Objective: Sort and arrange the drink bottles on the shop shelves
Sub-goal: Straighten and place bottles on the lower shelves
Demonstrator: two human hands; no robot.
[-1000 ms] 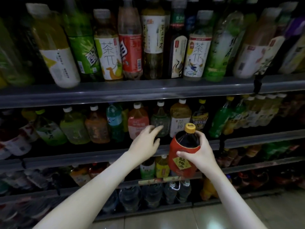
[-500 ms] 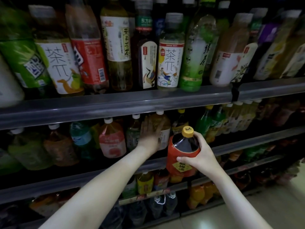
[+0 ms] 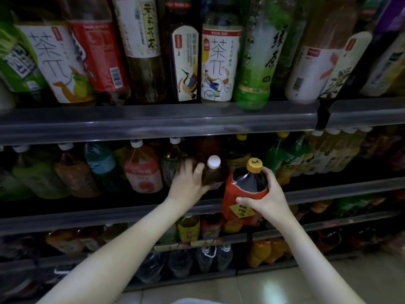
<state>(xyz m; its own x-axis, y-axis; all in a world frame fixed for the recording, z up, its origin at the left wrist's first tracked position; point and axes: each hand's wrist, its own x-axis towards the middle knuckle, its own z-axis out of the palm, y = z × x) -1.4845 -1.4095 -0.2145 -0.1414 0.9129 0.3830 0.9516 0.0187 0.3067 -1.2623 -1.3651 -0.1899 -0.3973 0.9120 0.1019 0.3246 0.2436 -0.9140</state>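
Observation:
My right hand (image 3: 266,195) grips a dark drink bottle with a red label and yellow cap (image 3: 245,187), held upright in front of the middle shelf (image 3: 328,189). My left hand (image 3: 189,182) grips a brown tea bottle with a white cap (image 3: 213,172) at the front of that same shelf, just left of the red-labelled bottle. The tea bottle leans out toward me; its lower part is hidden behind my fingers.
The upper shelf (image 3: 153,121) carries large tea bottles with white, red and green labels. Small bottles line the middle shelf on both sides of my hands, among them a pink-labelled bottle (image 3: 142,172). Lower shelves hold more bottles and water jugs (image 3: 210,257). Tiled floor lies below.
My left hand went from open and reaching into the middle shelf to gripping the white-capped tea bottle and pulling it forward. The view has moved closer to the shelves.

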